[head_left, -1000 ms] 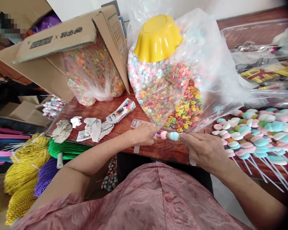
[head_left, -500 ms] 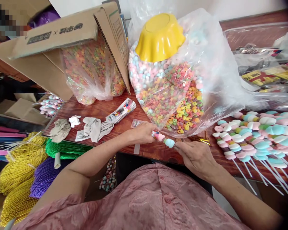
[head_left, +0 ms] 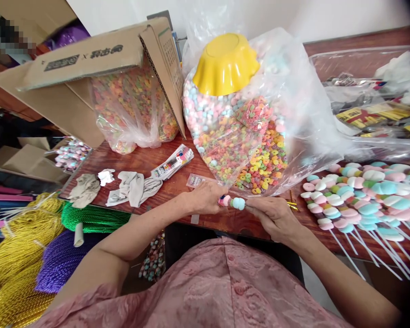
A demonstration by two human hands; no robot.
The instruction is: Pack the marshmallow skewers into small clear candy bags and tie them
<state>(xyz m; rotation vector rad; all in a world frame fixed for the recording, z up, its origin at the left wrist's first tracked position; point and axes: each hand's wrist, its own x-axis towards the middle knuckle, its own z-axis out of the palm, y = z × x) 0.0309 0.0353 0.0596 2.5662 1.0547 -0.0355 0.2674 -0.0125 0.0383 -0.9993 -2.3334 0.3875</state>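
Both hands come closer together since half a second ago: left hand (head_left: 205,197) and right hand (head_left: 275,217) pinch the candy skewer (head_left: 233,202) at the near table edge (head_left: 225,221), so the candies look pushed tighter.

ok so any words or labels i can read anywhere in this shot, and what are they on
Cardboard box flap: printing seen upside down, only an "X" between two marks is clear.
Yellow and red packet: large letters, too distorted under plastic to read.
Small printed packets on the table: too small.
Small packet by the left hand: blurred.
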